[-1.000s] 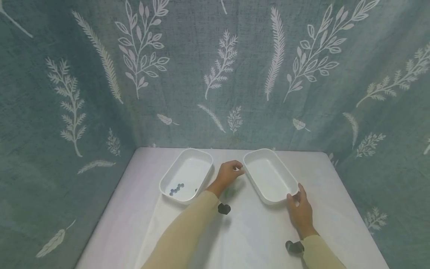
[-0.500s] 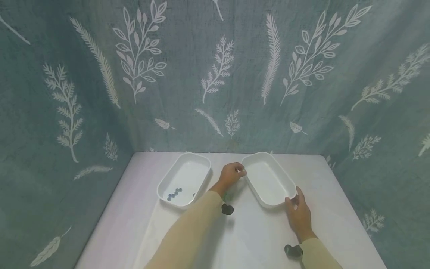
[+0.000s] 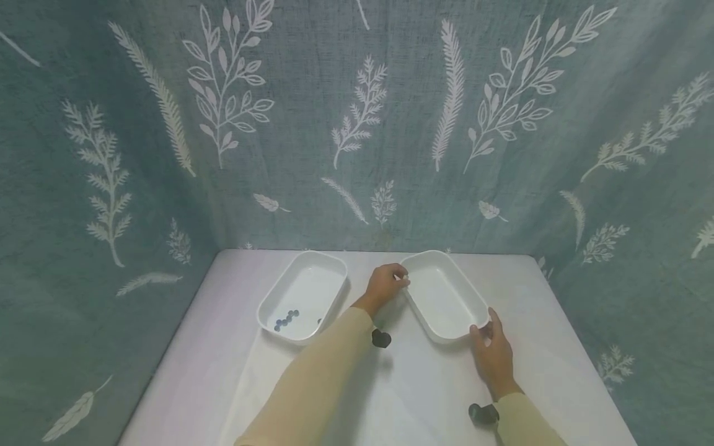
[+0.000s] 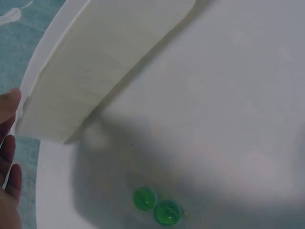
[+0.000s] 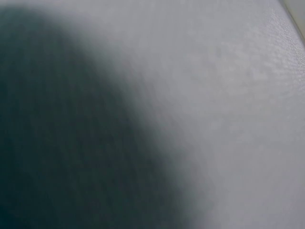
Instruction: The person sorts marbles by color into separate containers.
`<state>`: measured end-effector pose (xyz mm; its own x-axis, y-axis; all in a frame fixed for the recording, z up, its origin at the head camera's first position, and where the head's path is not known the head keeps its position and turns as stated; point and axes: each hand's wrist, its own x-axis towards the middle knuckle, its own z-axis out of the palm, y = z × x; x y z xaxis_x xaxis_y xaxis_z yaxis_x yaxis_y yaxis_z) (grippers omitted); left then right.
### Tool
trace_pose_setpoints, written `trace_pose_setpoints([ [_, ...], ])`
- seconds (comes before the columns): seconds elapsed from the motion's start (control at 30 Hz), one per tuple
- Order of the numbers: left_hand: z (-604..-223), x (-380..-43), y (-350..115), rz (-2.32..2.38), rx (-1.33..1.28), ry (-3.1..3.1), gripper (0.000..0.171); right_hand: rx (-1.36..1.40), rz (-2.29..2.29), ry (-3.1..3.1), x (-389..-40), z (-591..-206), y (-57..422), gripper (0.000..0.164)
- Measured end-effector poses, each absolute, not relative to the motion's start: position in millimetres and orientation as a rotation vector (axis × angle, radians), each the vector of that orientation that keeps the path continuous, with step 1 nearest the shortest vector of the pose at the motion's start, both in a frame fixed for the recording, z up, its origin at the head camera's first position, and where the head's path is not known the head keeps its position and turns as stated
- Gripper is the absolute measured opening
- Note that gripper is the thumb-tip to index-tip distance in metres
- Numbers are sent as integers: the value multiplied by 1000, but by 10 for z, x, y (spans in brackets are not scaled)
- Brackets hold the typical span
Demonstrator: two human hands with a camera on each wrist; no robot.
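The left hand (image 3: 383, 285) pinched the rim of the held tray (image 3: 443, 300) at ten o'clock; the right hand (image 3: 495, 356) gripped its corner at four o'clock. Both holds appeared established, though whether this white tray was being shifted or merely steadied could not be told. At nine o'clock from it stood a second tray (image 3: 307, 291), with dark marbles (image 3: 284, 323) towards its own seven o'clock and a lone marble (image 3: 319, 321) near five; that group seemed already placed. Two green marbles (image 4: 156, 206) lay on the table (image 3: 435, 396), at six o'clock in the left wrist view, outside the held tray and perhaps awaiting handling. The table's far edge and the curtain (image 3: 312, 214) lay close at twelve o'clock, leaving little room. More remained at three, most at six, while the left sleeve (image 3: 312, 384) slanted across at eight.
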<state>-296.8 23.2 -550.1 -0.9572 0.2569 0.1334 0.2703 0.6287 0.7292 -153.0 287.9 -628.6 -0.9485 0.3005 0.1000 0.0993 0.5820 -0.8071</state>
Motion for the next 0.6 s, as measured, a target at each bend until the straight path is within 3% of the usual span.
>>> trace_pose_setpoints([
  [0.6,-5550,-2972,294,-1237,-311,-2900,23,-352,1297,-2607,-1551,-6326,2888,73],
])
